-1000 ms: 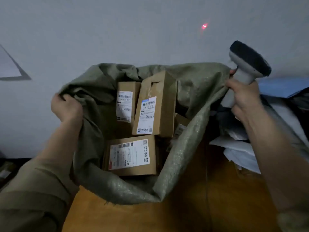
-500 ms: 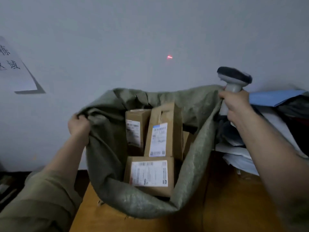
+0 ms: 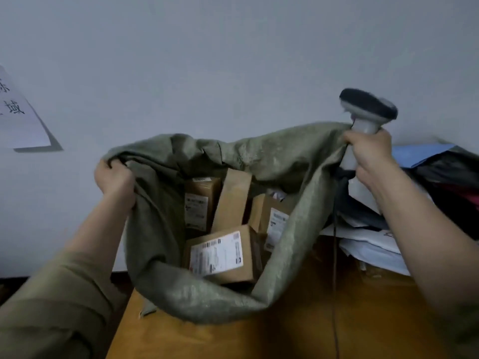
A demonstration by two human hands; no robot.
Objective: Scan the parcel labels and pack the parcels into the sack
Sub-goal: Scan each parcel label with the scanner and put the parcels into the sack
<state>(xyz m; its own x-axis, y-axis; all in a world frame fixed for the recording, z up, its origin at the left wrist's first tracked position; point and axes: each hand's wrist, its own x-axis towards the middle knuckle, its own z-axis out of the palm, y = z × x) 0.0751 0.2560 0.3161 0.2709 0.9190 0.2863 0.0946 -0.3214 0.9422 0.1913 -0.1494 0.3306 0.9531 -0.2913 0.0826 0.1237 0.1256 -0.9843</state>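
A green woven sack [image 3: 166, 260] stands open on the wooden table [image 3: 285, 338]. My left hand [image 3: 114, 177] grips its left rim. My right hand [image 3: 368, 154] holds the grey barcode scanner [image 3: 366, 110] by its handle and pinches the sack's right rim against it. Several cardboard parcels lie inside: one flat in front with a white label [image 3: 220, 252], one upright at the back left [image 3: 199, 200], a tall one leaning in the middle [image 3: 233, 200], and one at the right [image 3: 274, 218] partly hidden by the rim.
A heap of white, blue and dark soft mail bags [image 3: 414, 203] lies on the table at the right, behind my right forearm. The scanner's cable [image 3: 335, 255] hangs down over the table. A paper sign [image 3: 18, 117] hangs on the wall at the left.
Both hands have pulled the sack's mouth wider and higher. The parcels inside have shifted, and the middle one now shows its plain side. The red laser dot on the wall is gone.
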